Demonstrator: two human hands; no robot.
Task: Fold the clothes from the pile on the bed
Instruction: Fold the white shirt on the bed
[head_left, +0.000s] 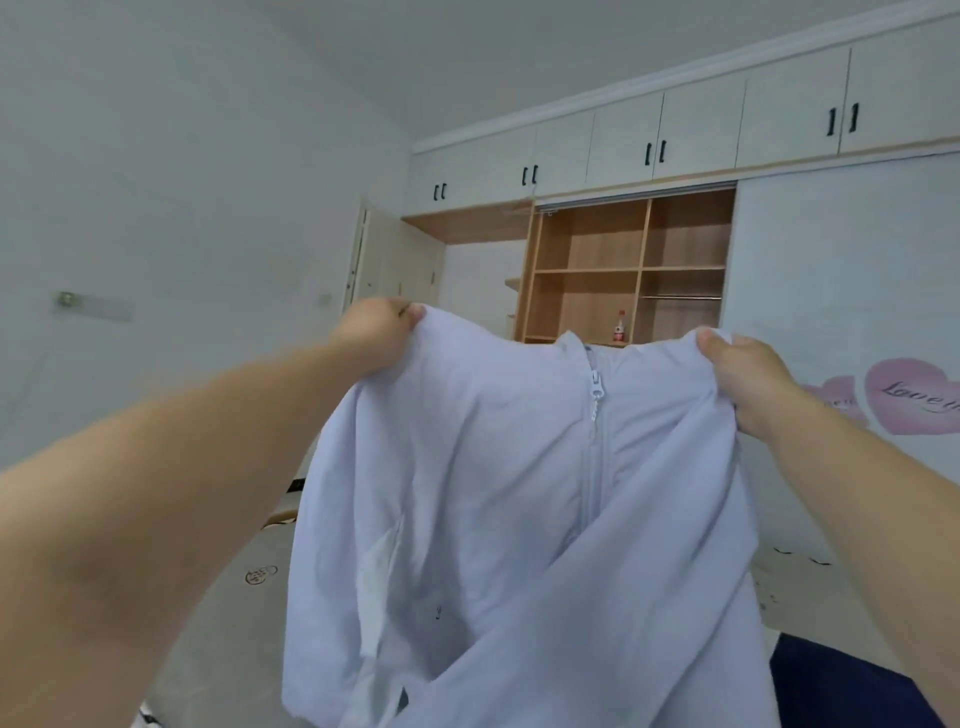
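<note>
I hold up a pale lavender zip-front garment in the air in front of me. My left hand grips its top left corner and my right hand grips its top right corner. The white zipper runs down the middle, facing me. The cloth hangs down loosely and hides most of the bed below. A dark blue piece of clothing shows at the bottom right.
A wardrobe with open wooden shelves stands across the room, a red-capped bottle on its lower shelf. White upper cabinets run above. Pink heart stickers mark the sliding door at right. A door is at left.
</note>
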